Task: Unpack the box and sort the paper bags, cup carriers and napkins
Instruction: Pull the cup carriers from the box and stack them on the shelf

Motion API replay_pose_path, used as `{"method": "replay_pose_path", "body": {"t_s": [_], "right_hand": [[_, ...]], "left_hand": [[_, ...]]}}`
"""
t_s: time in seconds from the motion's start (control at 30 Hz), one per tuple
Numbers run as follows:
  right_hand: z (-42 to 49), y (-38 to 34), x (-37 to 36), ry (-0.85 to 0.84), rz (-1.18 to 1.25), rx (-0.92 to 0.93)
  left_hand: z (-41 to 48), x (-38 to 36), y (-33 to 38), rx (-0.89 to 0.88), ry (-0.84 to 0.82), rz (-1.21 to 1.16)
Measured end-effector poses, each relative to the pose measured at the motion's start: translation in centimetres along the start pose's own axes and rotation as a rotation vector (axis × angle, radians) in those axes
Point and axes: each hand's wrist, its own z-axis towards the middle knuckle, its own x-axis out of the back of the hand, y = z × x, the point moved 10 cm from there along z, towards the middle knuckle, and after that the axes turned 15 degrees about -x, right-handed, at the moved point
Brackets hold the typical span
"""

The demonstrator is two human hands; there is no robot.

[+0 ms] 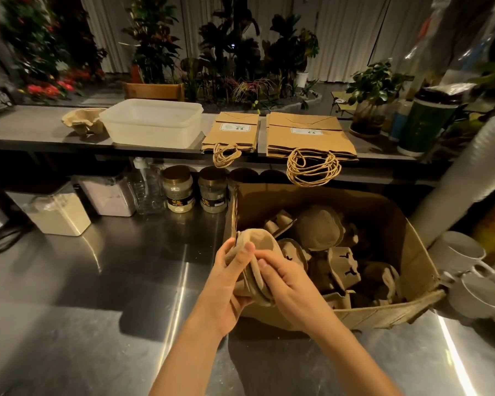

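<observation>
An open cardboard box (389,312) stands on the steel counter, with several brown pulp cup carriers (320,227) loose inside. Over the box's left edge, my left hand (226,284) and my right hand (292,290) both grip a small stack of cup carriers (257,252), holding it on edge. On the raised shelf behind lie two piles of flat paper bags, a narrow pile (235,130) and a wider pile (306,132), their twine handles hanging over the shelf edge. More cup carriers (83,120) sit at the shelf's left, beside a white plastic tub (152,121). No napkins are visible.
Jars (180,190) and clear storage canisters (60,212) line the counter's back under the shelf. White cups (466,264) are stacked at the right, with a tall sleeve of paper cups (463,172) leaning above them. A green container (423,124) and potted plants stand at the shelf's right.
</observation>
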Motion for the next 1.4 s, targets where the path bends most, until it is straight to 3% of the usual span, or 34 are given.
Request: {"method": "replay_pose_path", "body": {"t_s": [0.13,0.23,0.3,0.37,0.47,0.6,0.87,1.0,1.17,1.4], "right_hand": [[0.3,-0.7,2.2,0.117,0.153,0.042],[1.3,1.8,6.2,0.35,0.361,-0.088],[2.1,3.9,7.9,0.45,0.304,-0.161],[4.0,6.1,7.4,0.4,0.06,-0.248],[6.8,10.7,3.1,0.101,-0.383,-0.427],[7.8,14.4,-1.9,-0.2,-0.646,-0.576],[10.8,12.4,-2.9,-0.086,-0.342,-0.642],[11.2,12.6,-2.4,-0.026,-0.33,-0.6],[10.1,10.7,-0.5,0.038,-0.149,-0.473],[8.0,11.0,0.5,-0.064,0.008,-0.485]], "left_hand": [[0.1,0.5,0.8,-0.018,0.052,-0.06],[0.3,2.0,2.2,-0.065,0.152,-0.123],[0.4,3.2,3.1,-0.101,0.195,-0.174],[0.3,4.1,3.8,-0.139,0.206,-0.198],[-0.1,4.8,3.8,-0.161,0.224,-0.222],[-0.4,5.5,3.6,-0.162,0.257,-0.242],[-0.3,6.3,3.5,-0.158,0.28,-0.204],[-0.4,6.3,3.3,-0.141,0.263,-0.193],[-0.3,6.0,2.8,-0.122,0.252,-0.201],[-0.4,5.2,2.2,-0.085,0.264,-0.237]]}}
